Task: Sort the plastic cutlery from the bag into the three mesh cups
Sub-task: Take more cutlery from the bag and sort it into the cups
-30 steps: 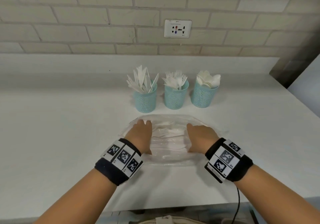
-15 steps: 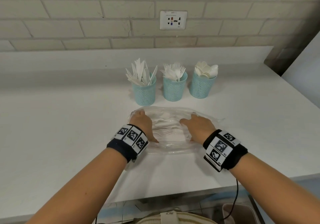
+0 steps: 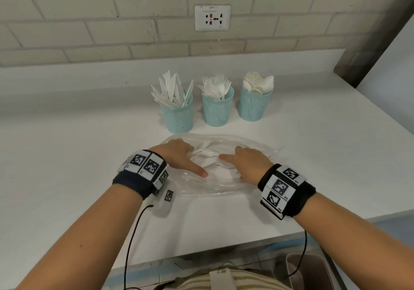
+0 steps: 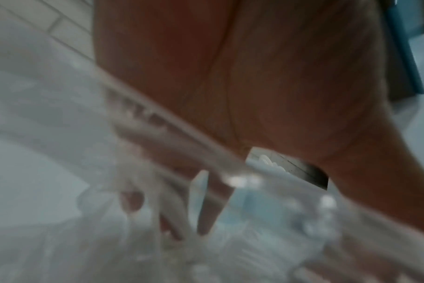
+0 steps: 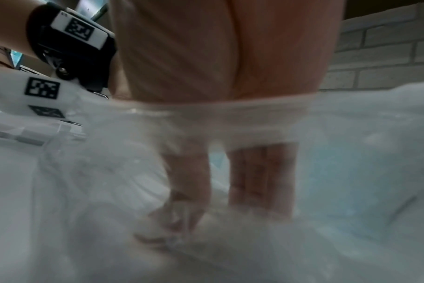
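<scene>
A clear plastic bag (image 3: 224, 184) with white cutlery (image 3: 210, 168) in it lies on the white counter (image 3: 67, 155), close in front of three turquoise mesh cups. The left cup (image 3: 179, 117) holds knives, the middle cup (image 3: 216, 112) forks, the right cup (image 3: 252, 107) spoons. My left hand (image 3: 179, 155) lies on the bag's left side, thumb stretched along the film, and its fingers (image 4: 206, 206) show straight through the plastic. My right hand (image 3: 244, 162) reaches into the bag; its fingers (image 5: 254, 178) point down behind the film (image 5: 351, 153). Film bunches between the hands. Blur hides the fingertips.
A brick wall with a socket (image 3: 212, 18) runs behind the cups. The counter's front edge (image 3: 224, 245) is near my forearms, with a bin (image 3: 313, 271) below at the right. Cables hang from both wristbands.
Both hands have slid inward from the bag's sides towards its middle, and the film has wrinkled up between them. The head view has tilted down a little.
</scene>
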`<move>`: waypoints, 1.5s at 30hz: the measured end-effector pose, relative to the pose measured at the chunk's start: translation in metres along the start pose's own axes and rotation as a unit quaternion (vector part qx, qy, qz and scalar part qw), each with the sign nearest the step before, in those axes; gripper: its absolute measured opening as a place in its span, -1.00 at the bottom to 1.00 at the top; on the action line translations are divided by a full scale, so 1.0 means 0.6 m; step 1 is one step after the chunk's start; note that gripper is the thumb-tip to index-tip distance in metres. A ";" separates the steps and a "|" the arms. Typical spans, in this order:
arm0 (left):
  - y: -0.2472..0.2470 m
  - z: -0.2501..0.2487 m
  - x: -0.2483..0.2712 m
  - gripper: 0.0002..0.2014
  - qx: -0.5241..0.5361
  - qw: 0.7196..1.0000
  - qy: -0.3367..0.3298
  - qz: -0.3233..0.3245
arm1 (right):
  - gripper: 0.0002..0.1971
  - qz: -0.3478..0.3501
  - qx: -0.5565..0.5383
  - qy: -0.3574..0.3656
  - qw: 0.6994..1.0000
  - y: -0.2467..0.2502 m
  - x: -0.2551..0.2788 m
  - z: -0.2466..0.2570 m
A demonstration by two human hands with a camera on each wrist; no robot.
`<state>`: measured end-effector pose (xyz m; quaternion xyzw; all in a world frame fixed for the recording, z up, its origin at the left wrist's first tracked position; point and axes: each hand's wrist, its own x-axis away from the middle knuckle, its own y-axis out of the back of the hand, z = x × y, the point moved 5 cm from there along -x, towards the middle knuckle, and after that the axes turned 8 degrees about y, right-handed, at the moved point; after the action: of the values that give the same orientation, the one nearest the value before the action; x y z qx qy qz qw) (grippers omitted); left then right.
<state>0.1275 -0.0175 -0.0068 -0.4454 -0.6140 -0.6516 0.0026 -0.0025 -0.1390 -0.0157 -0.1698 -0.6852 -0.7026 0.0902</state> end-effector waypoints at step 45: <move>-0.049 -0.082 -0.015 -0.51 -0.031 0.984 -0.167 -0.050 | -0.75 -0.011 -0.117 -0.108 0.987 0.003 0.016 -0.046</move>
<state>0.0883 -0.0543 -0.0280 -0.5166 -0.6070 -0.5860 -0.1460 -0.0142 -0.1656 -0.0107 -0.2463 -0.6060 -0.7563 -0.0125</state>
